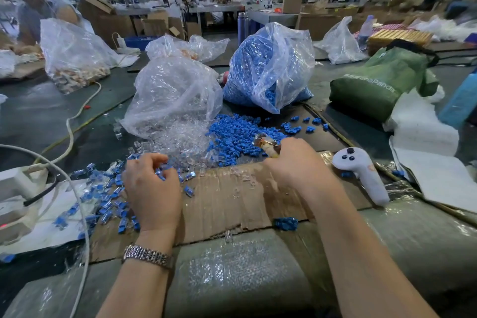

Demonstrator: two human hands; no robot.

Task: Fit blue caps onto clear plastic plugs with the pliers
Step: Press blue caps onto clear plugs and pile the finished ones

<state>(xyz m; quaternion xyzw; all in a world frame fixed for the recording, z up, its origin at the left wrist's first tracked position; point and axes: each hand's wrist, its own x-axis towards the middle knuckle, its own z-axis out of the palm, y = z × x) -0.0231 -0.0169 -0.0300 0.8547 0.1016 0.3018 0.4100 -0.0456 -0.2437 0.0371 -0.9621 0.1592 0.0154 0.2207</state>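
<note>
Loose blue caps (240, 137) beside clear plugs (178, 144)

A sheet of cardboard (232, 199) is laid near on the table (38, 111). The left hand (152, 191) is placed at its left edge, beside a scatter of capped plugs (103, 204) spread further left. The right hand (299, 162) is held at the far right of the cardboard, with the pliers (268, 146) gripped in it. Loose caps (240, 137) are heaped just beyond the hands. Behind them two bags are set side by side: a bag of plugs (173, 100) to the left, a bag of caps (268, 67) to the right. A controller (361, 173) is laid right of the right hand.
</note>
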